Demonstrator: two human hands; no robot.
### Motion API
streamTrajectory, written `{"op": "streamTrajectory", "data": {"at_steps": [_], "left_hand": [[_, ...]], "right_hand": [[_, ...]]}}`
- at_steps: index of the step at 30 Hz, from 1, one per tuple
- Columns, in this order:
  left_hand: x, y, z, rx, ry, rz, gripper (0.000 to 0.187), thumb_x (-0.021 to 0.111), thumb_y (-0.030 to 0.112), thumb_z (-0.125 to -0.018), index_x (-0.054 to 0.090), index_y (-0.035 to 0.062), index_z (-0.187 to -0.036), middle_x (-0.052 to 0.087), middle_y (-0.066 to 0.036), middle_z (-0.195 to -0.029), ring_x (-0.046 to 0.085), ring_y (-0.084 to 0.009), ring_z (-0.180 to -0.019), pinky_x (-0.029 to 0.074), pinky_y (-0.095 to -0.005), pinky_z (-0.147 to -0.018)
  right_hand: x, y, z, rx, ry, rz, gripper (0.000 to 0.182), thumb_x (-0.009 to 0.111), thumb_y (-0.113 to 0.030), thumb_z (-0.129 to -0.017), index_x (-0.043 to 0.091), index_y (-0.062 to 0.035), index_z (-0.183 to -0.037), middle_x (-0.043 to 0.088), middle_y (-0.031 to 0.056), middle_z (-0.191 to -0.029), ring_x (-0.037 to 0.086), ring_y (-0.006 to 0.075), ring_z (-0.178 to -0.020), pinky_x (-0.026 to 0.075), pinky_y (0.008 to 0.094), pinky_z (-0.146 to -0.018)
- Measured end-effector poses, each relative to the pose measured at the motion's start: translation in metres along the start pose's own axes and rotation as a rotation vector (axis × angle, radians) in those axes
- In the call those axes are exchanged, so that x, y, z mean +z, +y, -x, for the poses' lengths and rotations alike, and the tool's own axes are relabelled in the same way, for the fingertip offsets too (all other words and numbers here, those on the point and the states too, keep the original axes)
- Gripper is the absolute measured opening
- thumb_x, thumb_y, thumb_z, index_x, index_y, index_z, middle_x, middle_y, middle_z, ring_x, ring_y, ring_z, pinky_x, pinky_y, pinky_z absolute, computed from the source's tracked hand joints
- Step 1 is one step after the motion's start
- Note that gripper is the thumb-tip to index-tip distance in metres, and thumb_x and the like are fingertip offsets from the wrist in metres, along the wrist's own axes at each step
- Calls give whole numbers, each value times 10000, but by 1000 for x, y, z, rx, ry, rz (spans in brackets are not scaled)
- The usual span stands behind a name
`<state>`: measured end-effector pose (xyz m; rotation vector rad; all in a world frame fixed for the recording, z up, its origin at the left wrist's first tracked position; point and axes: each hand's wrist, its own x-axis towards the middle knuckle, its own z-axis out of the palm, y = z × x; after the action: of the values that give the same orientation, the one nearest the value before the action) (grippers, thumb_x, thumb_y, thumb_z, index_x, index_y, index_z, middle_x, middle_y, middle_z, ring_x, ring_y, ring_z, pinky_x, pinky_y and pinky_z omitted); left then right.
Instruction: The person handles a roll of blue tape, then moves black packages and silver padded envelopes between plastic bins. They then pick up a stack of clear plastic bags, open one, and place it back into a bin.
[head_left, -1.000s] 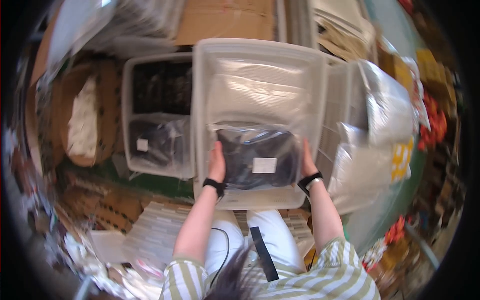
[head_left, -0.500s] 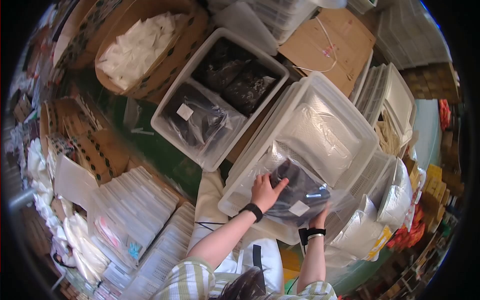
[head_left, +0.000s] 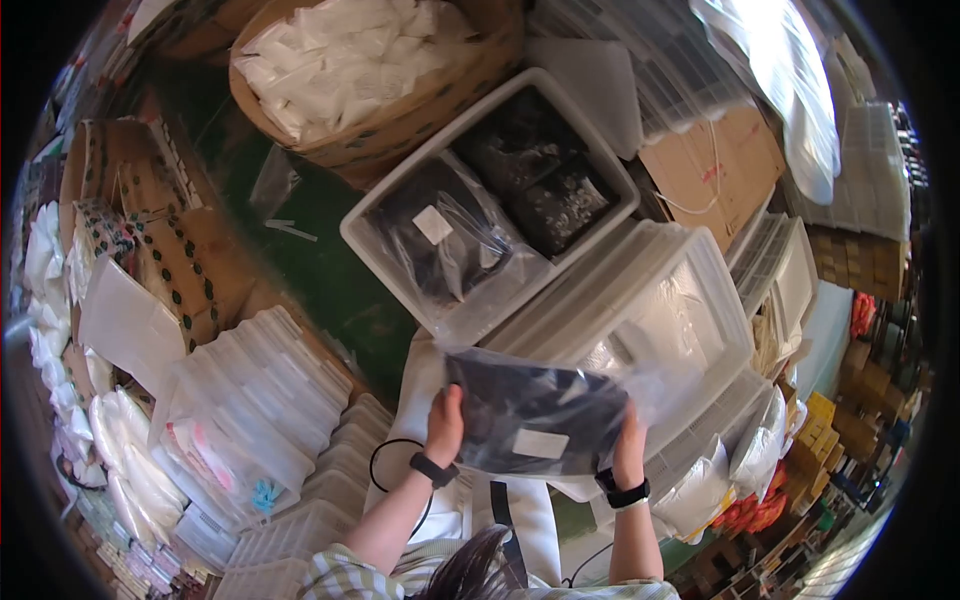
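Between my two hands is a clear plastic bag with dark folded fabric inside (head_left: 500, 405) and a white label on its front. My left hand (head_left: 444, 428) grips its left edge, and my right hand (head_left: 628, 447) grips the right edge. The bag is raised in front of my body, its right end blurred. Just beyond it stands a stack of translucent plastic trays (head_left: 690, 300) with silvery padded packets in the top one. Farther ahead, a white plastic bin (head_left: 385, 270) holds similar bags of dark goods, one with a white label.
A cardboard box (head_left: 380, 150) full of white packets stands at the upper left. Stacked clear containers (head_left: 270, 370) are at the lower left. A flat cardboard piece (head_left: 715, 165) lies at the upper right, with silvery pouches (head_left: 690, 490) at the right. Green floor (head_left: 340, 290) shows between.
The bag has been lifted off the tray stack and turned level. My left hand moved from its top to its left edge. The camera view shifted too.
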<state>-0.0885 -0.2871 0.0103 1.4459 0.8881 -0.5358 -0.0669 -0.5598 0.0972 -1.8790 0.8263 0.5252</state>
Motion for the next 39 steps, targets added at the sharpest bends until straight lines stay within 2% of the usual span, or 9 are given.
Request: {"op": "streamTrajectory", "data": {"at_steps": [2,6,8,16,24,25,28,33,39], "left_hand": [[-27,33,-14,-29,51,218,535,349,429,-930,541,-64,-1011,598,-128,-977,547,-213,-895,409,-301,-799],[-74,52,-76,-29,102,492,611,334,503,-926,483,-43,-1157,551,-81,-1099,508,-154,-970,383,-260,-857],[-93,61,-118,-11,129,510,633,344,517,-918,464,-44,-1186,533,-89,-1139,496,-165,-1010,370,-263,-882],[-97,72,-229,-170,210,526,737,365,586,-879,429,-55,-1236,502,-122,-1207,487,-201,-1062,354,-286,-925],[-59,51,-241,-96,334,436,734,337,565,-896,372,-65,-1272,443,-172,-1269,450,-257,-1123,341,-321,-950],[-60,53,-239,-126,314,444,741,341,573,-890,343,-47,-1297,409,-153,-1300,421,-248,-1151,320,-316,-967],[-61,73,-234,-203,294,463,784,373,589,-871,261,-24,-1347,339,-141,-1355,381,-242,-1191,292,-311,-992],[-61,92,-229,-218,393,317,886,507,556,-830,128,-30,-1374,297,-187,-1367,377,-254,-1196,302,-325,-993],[-68,92,-229,-158,289,328,851,589,466,-820,154,-8,-1377,313,-160,-1361,324,-235,-1237,278,-332,-1007]], "right_hand": [[45,-39,-31,-242,26,-21,457,371,-326,-953,491,50,-1183,549,100,-1151,484,156,-1068,356,293,-927],[113,-136,-95,123,-273,140,542,484,-405,-893,561,120,-1001,633,145,-942,555,201,-937,409,320,-828],[156,-140,-139,-21,-255,51,609,478,-465,-877,574,131,-957,642,151,-887,566,187,-889,425,310,-785],[260,-168,-255,3,-110,397,806,452,-639,-777,568,123,-1011,557,335,-1010,498,421,-1067,394,396,-896],[278,-136,-311,106,5,372,788,468,-616,-792,561,130,-1028,585,298,-1007,535,372,-1057,396,347,-886],[276,-135,-310,120,-34,327,756,497,-574,-805,518,118,-1110,569,270,-1081,526,337,-1082,379,324,-906],[279,-134,-298,-68,7,229,743,487,-583,-791,491,59,-1165,552,294,-1083,508,406,-1065,387,385,-904],[267,-139,-279,-174,-81,161,781,654,-426,-742,333,5,-1309,472,256,-1225,452,373,-1142,347,384,-961],[261,-129,-255,-276,100,357,727,648,-293,-768,289,-68,-1358,354,220,-1347,321,353,-1260,273,374,-1029]]}}
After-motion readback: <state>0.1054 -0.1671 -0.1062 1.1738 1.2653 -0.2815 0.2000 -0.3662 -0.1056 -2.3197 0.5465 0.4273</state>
